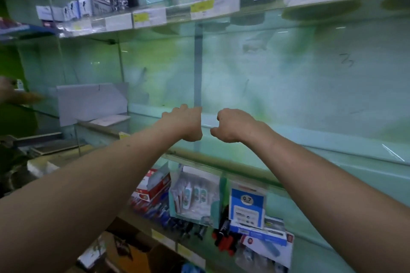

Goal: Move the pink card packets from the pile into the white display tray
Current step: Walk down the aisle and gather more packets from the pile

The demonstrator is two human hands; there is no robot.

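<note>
Head view: white display tray lies far left, nearer the left hand; it and the right hand are curled, apparently empty.

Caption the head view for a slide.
Left hand and right hand, fingers curled, over a glass shelf; white tray at left.

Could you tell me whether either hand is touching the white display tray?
No, left hand and right hand hover above the glass shelf, apart from the tray.

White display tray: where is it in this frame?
Head view, left side: the white display tray stands on the middle glass shelf, well to the left of the left hand and apart from it.
</note>
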